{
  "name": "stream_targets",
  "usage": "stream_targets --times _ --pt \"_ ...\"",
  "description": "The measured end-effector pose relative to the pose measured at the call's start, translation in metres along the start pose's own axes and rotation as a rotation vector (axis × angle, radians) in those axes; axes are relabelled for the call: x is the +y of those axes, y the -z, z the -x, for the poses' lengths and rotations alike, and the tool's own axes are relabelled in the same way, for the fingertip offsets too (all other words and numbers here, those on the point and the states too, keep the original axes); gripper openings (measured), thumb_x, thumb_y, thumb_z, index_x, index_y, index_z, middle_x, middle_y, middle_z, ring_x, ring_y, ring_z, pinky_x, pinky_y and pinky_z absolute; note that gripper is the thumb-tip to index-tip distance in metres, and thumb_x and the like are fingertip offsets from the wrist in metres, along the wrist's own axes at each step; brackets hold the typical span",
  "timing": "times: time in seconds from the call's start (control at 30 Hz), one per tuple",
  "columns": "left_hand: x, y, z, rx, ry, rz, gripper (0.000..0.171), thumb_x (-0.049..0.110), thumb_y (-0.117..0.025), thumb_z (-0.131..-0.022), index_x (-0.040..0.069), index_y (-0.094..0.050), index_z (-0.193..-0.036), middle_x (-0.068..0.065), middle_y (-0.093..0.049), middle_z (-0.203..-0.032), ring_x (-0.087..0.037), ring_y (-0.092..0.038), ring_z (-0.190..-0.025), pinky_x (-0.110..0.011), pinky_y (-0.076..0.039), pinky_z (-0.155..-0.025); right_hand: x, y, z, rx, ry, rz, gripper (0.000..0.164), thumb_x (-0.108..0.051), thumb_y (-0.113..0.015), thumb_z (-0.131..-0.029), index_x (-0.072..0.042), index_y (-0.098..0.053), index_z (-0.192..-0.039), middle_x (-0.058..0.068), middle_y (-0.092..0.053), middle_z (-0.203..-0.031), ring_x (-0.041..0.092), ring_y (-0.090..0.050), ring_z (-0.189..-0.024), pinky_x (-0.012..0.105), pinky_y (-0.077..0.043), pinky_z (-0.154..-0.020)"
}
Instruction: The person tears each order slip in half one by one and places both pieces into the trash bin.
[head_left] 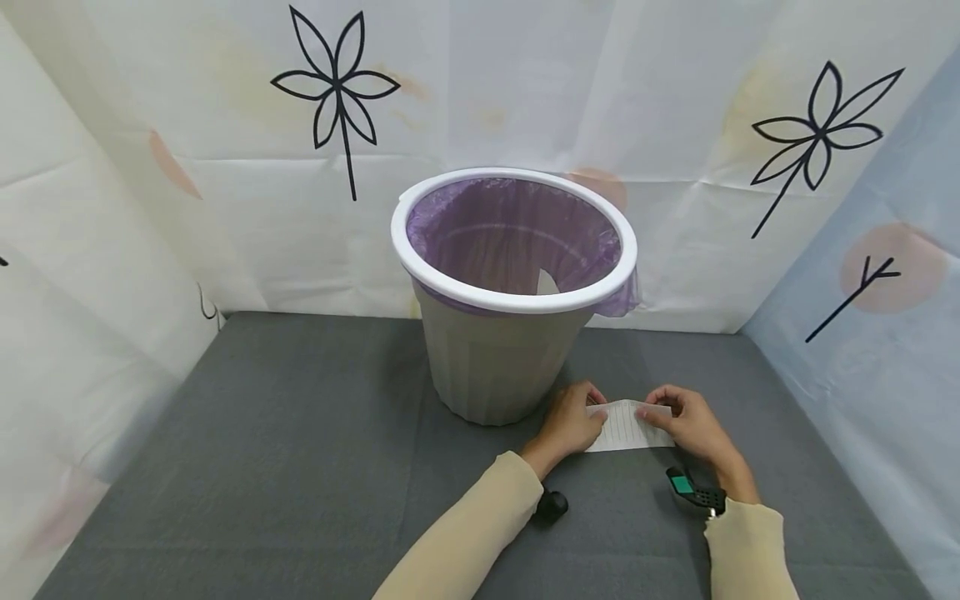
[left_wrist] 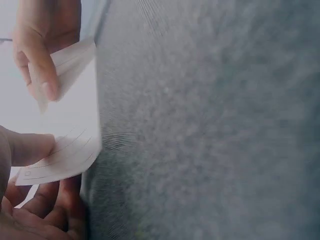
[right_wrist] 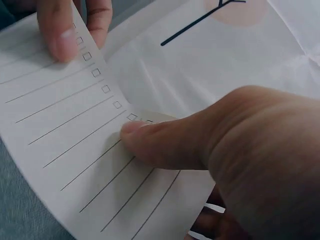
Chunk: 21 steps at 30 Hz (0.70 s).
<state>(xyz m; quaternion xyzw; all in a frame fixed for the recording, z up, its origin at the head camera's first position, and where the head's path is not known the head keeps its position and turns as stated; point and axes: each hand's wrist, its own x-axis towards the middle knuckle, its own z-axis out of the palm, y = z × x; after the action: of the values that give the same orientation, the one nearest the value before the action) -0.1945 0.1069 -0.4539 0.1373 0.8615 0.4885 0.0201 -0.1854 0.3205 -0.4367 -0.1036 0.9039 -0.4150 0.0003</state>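
Observation:
A small white sheet of lined paper [head_left: 626, 427] is stretched between both hands, low over the dark grey tabletop and in front of the bin. My left hand [head_left: 572, 421] pinches one end, thumb on top and fingers beneath. At the opposite end, my right hand [head_left: 692, 423] holds the sheet between thumb and fingers. Printed lines and a row of tiny checkboxes along one edge show on the paper [right_wrist: 65, 135] in the right wrist view. In the left wrist view the paper [left_wrist: 75, 112] bows between the two thumbs.
A tall light-coloured bin with a white rim [head_left: 517, 302] and purple liner [head_left: 495, 217] stands just behind the left hand. A white piece [head_left: 547, 283] shows inside it. Patterned white cloth [head_left: 487, 83] hangs behind the grey table [head_left: 300, 467] and along both sides.

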Motion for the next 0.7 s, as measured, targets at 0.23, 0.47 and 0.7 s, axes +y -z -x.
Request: stream_targets --times 0.23,0.47,0.7 --pt "0.003 0.016 0.016 -0.002 -0.053 0.089 0.006 0.014 -0.065 -0.099 0.01 -0.07 -0.1 0.003 -0.066 -0.095 -0.008 -0.059 -0.089 -0.024 -0.048 -0.08 -0.02 0.009 0.002 -0.064 0.02 -0.055 0.014 -0.008 -0.071 -0.096 0.003 -0.07 -0.103 0.011 -0.065 -0.088 0.011 -0.054 -0.068 0.027 -0.046 -0.057" --pt "0.018 0.037 0.036 0.07 -0.065 0.076 0.006 0.019 -0.068 -0.098 0.014 -0.072 -0.098 0.006 -0.069 -0.095 -0.01 -0.06 -0.089 -0.027 -0.048 -0.079 -0.043 0.015 0.007 -0.103 0.065 -0.121 0.014 -0.008 -0.069 -0.097 0.003 -0.071 -0.105 0.009 -0.067 -0.085 0.015 -0.057 -0.065 0.029 -0.048 -0.056" --pt "0.041 0.064 0.059 0.183 -0.151 0.046 0.006 0.018 -0.07 -0.096 0.013 -0.074 -0.094 0.002 -0.073 -0.092 -0.009 -0.064 -0.08 -0.025 -0.049 -0.072 -0.063 0.017 0.009 -0.087 0.159 -0.176 0.006 -0.003 -0.069 -0.095 0.0 -0.072 -0.1 0.006 -0.068 -0.079 0.018 -0.059 -0.061 0.03 -0.049 -0.055"
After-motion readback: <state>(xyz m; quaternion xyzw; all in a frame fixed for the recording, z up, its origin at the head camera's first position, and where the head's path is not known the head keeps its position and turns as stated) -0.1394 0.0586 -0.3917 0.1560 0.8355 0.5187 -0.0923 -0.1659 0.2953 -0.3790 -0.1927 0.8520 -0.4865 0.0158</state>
